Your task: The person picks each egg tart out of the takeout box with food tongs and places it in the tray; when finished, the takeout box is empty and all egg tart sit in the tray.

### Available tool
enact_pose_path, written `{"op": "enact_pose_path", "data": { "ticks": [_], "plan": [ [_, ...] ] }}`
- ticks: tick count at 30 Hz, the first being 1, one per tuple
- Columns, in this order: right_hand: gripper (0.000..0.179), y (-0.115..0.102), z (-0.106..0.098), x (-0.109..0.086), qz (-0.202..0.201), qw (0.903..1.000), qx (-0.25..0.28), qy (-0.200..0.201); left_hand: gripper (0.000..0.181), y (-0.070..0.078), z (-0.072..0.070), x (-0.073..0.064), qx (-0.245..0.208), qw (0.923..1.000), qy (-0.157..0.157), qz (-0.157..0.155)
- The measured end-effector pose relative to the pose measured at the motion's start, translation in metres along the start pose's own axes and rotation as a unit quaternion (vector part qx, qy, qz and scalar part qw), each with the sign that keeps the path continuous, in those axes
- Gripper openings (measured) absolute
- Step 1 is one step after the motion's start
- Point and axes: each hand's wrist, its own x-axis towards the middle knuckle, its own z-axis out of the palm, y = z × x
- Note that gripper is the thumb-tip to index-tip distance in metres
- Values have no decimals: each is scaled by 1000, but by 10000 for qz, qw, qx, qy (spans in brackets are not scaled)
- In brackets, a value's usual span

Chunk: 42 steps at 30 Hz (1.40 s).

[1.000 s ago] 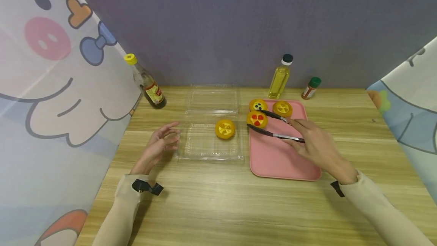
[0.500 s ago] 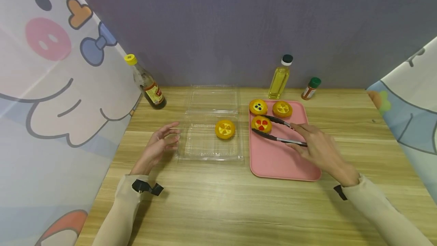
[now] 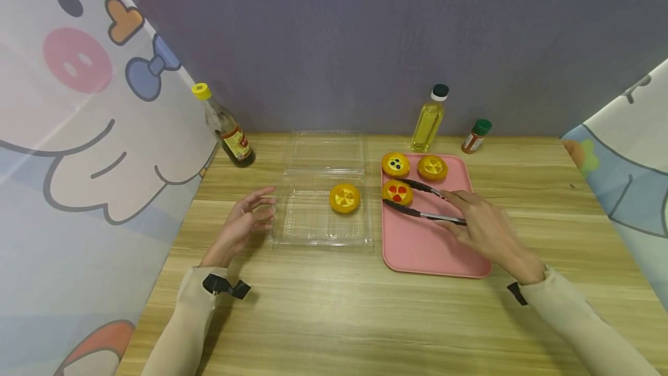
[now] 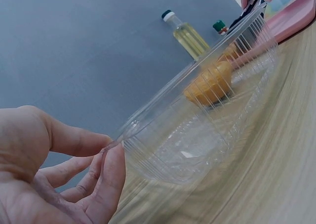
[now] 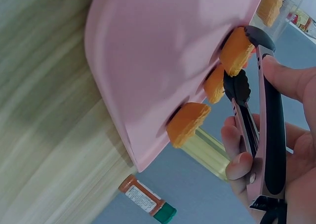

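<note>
My left hand [image 3: 242,223] pinches the left rim of a clear plastic clamshell box [image 4: 173,157] between thumb and fingers. One tart with yellow wedges [image 3: 344,198] sits in the box's right part. In my right hand [image 3: 490,232] I grip black-and-silver tongs [image 5: 275,140], their tips parted on either side of a tart with red topping [image 3: 398,193]. That tart is at the left edge of the pink tray [image 3: 433,251]. Behind it on the tray are a tart with dark blue dots [image 3: 395,164] and another yellow-wedged tart [image 3: 432,167].
An oil bottle [image 3: 428,126] and a small green-capped jar [image 3: 474,136] stand behind the tray. At the back left is a yellow-capped dark sauce bottle [image 3: 229,132]. The box's lid [image 3: 326,152] lies folded back toward the grey wall.
The tongs and the red-topped tart moved right and toward me, off the blue-dotted tart they had overlapped, then slightly back left. My left hand stays on the box rim.
</note>
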Motion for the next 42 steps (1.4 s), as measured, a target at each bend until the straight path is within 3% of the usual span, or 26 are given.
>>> {"op": "enact_pose_path", "data": {
  "ticks": [19,34,42],
  "plan": [
    [66,1,0,1,85,9999,62,-78,62,1,1,-1,-98,9999,-10,19],
    [69,-7,-16,0,204,9996,171,-88,60,1,0,0,-22,10000,40,32],
    [71,-12,-22,4,-53,9999,110,96,60,0,1,0,-22,10000,34,21]
  ]
}}
